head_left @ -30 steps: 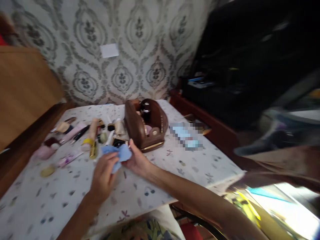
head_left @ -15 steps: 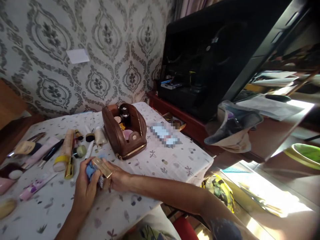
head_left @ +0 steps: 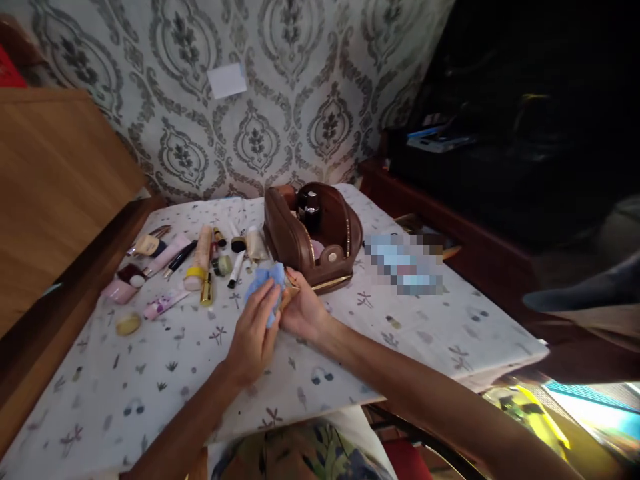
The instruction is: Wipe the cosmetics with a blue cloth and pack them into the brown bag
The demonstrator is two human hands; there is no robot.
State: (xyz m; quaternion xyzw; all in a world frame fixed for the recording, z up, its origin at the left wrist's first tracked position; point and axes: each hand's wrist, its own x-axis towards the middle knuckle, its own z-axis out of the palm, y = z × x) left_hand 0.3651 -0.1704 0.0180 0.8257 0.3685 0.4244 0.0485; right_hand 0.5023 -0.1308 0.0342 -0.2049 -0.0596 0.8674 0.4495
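Standing by, I note two hands meeting over the near side of the surface (head_left: pixel 350 367), just in front of an open brown leather-look bag with a gold-toned zip (head_left: pixel 287 240). The left hand (head_left: pixel 253 327) has its fingers together, bent over a crumpled light-blue cloth (head_left: pixel 266 277), pressing it towards the other hand. The right hand (head_left: pixel 306 308) is closed around a small gold-coloured object (head_left: pixel 289 293), mostly hidden; its exact form cannot be told. Judgement: the right grip braces the object while the left keeps the cloth bunched against it; whether the two touch all along is covered by fingers.

The bag stands upright, mouth gaping, a dark glossy bottle (head_left: pixel 311 213) inside; its walls probably hold their own shape. To the left, a pink tube with purple markings (head_left: pixel 164 303), an upright-capped gold tube (head_left: pixel 207 292) and a round beige disc (head_left: pixel 128 324) lie apart, presumably leaving elbow room.
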